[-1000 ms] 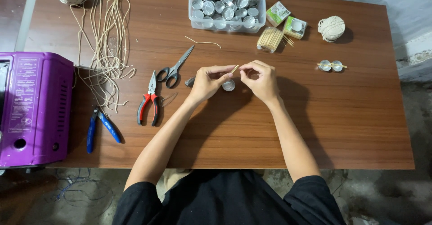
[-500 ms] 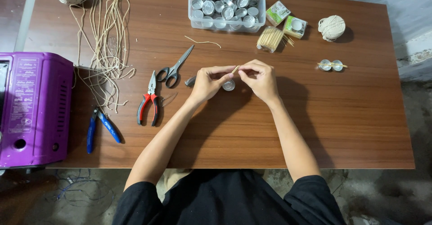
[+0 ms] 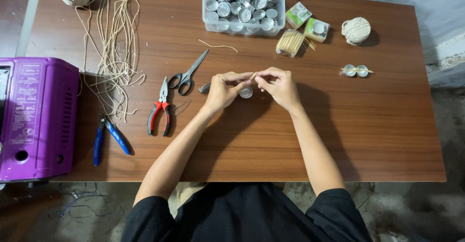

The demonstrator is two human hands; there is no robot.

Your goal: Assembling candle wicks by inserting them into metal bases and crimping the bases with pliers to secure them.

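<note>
My left hand (image 3: 222,91) and my right hand (image 3: 281,88) meet above the middle of the brown wooden table (image 3: 368,125). Together they pinch a thin wooden stick (image 3: 253,75) between their fingertips. A small silver metal cup (image 3: 246,93) sits on the table just below and between the hands. A dark small object (image 3: 204,87) pokes out from behind my left hand; what it is I cannot tell.
Grey scissors (image 3: 189,72), red-handled pliers (image 3: 161,107) and blue-handled pliers (image 3: 107,136) lie left of my hands. A purple appliance (image 3: 36,118) stands at the left edge. At the back are a clear tub of metal cups (image 3: 243,7), a stick bundle (image 3: 290,42), twine balls (image 3: 356,30), loose cord strands (image 3: 114,53) and two finished cups (image 3: 356,70).
My right hand's fingertips have slid slightly left along the stick toward my left hand. Everything else stays as it was.
</note>
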